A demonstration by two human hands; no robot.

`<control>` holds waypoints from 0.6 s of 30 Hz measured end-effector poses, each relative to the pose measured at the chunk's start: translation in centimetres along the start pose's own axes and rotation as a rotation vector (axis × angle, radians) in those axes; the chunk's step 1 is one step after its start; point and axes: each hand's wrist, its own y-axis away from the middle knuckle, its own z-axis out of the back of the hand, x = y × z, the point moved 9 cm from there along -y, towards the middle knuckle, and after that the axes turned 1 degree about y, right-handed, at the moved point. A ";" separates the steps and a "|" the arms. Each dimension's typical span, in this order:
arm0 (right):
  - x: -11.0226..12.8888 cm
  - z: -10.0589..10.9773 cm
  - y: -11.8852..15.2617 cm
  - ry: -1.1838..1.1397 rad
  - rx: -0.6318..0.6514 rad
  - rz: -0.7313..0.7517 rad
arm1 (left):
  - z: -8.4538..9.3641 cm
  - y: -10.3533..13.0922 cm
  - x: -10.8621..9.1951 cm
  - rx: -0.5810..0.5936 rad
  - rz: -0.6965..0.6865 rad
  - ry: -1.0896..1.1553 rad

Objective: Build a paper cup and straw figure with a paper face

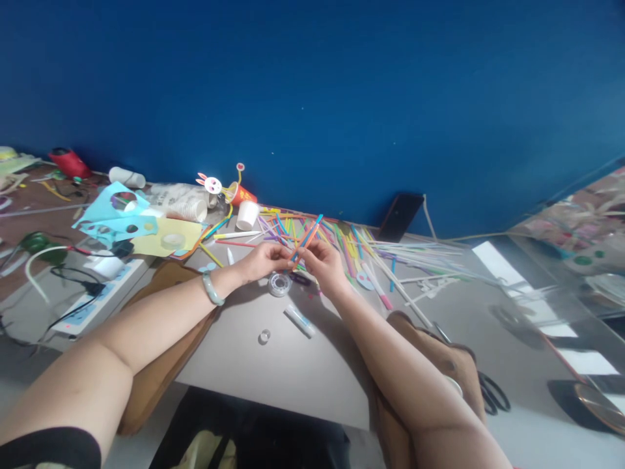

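Note:
Above the middle of the table, my left hand [267, 262] pinches the lower ends of a blue straw [315, 225] and an orange straw [311, 237]. My right hand [326, 266] grips the same straws a little higher, fingers closed round them. Both straws slant up to the right, side by side. Just below the hands lies a clear roll of tape [280, 284], with a dark-handled tool, partly hidden, beside it. Closer to the table's front edge are a small white tube [299, 321] and a small clear round piece [264, 337].
Many coloured straws [351, 251] spread behind the hands. Paper cups [247, 215], a rabbit-face cutout [213, 185] and cut blue paper [117, 215] stand at the left, near a power strip [97, 299]. A dark phone [401, 217] leans on the wall; black-handled scissors [493, 393] lie right.

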 end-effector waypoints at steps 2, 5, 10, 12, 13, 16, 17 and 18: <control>-0.1 -0.3 -0.1 0.003 0.034 -0.010 | 0.1 -0.1 0.2 -0.004 0.007 -0.006; -0.4 -0.5 -0.1 0.021 0.071 -0.032 | 0.0 -0.2 0.1 -0.006 0.009 -0.001; -0.6 -0.3 -0.2 0.020 0.045 -0.024 | -0.2 -0.1 -0.4 -0.017 0.001 -0.011; -0.6 0.1 -0.2 -0.003 -0.007 -0.021 | -0.1 0.0 -0.7 -0.045 -0.035 -0.079; -0.7 0.4 -0.2 -0.014 -0.045 -0.025 | 0.2 0.1 -1.0 -0.076 -0.067 -0.132; -0.9 1.6 -0.2 -0.023 -0.173 -0.051 | 1.9 0.5 -2.6 -0.242 -0.180 -0.314; -0.9 1.9 -0.2 -0.024 -0.200 -0.061 | 2.8 0.6 -3.3 -0.313 -0.215 -0.371; -1.0 2.1 -0.2 -0.030 -0.217 -0.069 | 3.9 0.7 -4.0 -0.384 -0.241 -0.403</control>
